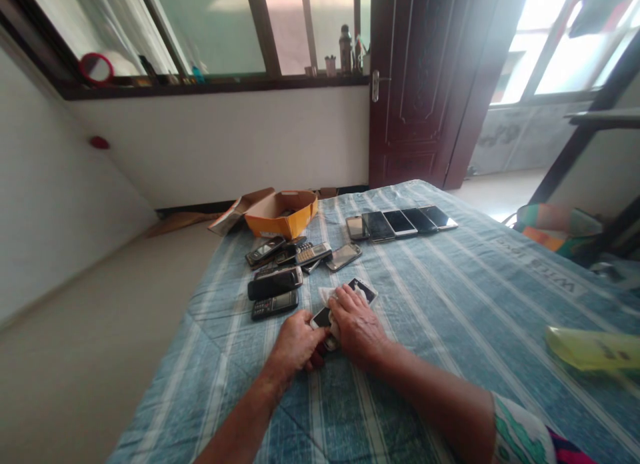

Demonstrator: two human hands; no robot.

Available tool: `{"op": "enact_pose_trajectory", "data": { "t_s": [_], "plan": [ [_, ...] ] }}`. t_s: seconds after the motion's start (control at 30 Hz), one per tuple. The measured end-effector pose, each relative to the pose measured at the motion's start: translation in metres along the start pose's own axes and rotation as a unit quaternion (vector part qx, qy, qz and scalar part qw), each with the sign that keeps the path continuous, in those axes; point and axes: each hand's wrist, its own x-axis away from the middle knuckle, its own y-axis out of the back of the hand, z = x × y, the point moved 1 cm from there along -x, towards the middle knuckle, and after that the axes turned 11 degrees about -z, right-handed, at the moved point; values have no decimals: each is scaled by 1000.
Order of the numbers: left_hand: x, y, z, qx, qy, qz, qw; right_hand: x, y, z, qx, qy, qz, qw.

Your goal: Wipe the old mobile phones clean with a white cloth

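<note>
A white smartphone with a dark screen (367, 289) lies slanted under both hands on the striped blue cloth. My left hand (299, 341) grips its near left end, thumb on the edge. Over the screen, my right hand (357, 321) presses a crumpled white tissue (327, 295), fingers closed on it; part of the tissue is hidden under the palm. To the left of my hands sits a pile of older phones, among them a black keypad phone (275, 305), a black phone (275, 283) and a silver keypad phone (313, 253). A grey-framed phone (344, 257) rests just beyond.
An orange cardboard box (283, 217) with its lid open stands at the far left edge. Several smartphones (400, 223) lie in a row at the far side. A yellow translucent packet (593, 349) is at the right. Beyond is a dark red door (417, 84).
</note>
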Motion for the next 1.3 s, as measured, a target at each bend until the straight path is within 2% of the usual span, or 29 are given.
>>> {"op": "enact_pose_trajectory", "data": {
  "t_s": [0.1, 0.23, 0.37, 0.47, 0.6, 0.77, 0.83, 0.93, 1.03, 1.3],
  "plan": [
    [-3, -1, 1, -18, 3, 1, 1000, 3, 0, 4, -20, 16, 18, 1000],
    [-5, -1, 3, -36, 5, 4, 999, -4, 2, -5, -11, 22, 23, 999],
    [-4, -3, 5, -25, 7, -2, 1000, -12, 6, -20, 36, -28, 4, 999],
    [-3, -4, 5, -26, 0, -18, 1000, -10, 5, -21, 51, -47, 0, 998],
    [-1, -3, 3, -30, -17, -28, 999, 4, 0, -4, 19, 7, 18, 1000],
    [2, 1, 4, -52, -86, -28, 995, 11, 3, 3, -6, 49, 27, 998],
    [5, 1, 5, -56, -107, -21, 992, 7, 8, -5, 3, 31, 25, 999],
    [7, 2, 5, -79, -132, -24, 988, -2, 15, -20, 31, -33, 17, 999],
    [8, 2, 5, -102, -142, -32, 984, -5, 16, -26, 49, -70, 12, 996],
    [6, 1, 3, -114, -171, -46, 978, 13, 5, 1, -15, 37, 35, 999]
  ]
}}
